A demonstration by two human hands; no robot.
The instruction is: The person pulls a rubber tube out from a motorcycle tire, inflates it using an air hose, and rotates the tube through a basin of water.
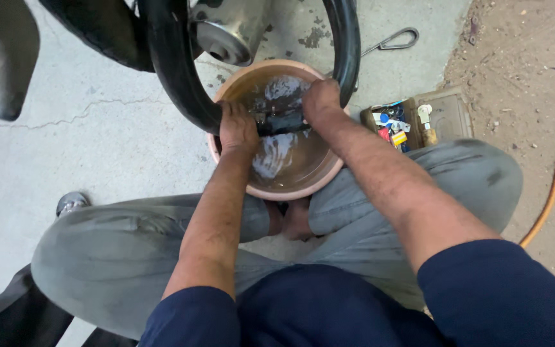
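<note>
Both hands down in a pink basin (226, 151) of murky water, a little apart. Left hand (237, 128) closed around a black rubber inner tube (181, 77); right hand (320, 101) gripping the same tube further along, the stretch between them pressed under the water. Rest of the tube looping up and away beyond the hands. Just right of the right hand, an open box of small colourful parts (412, 122). Further right, an orange hose (547, 205) on dirt. Beyond the right hand, a metal hook tool (396, 42) on concrete.
</note>
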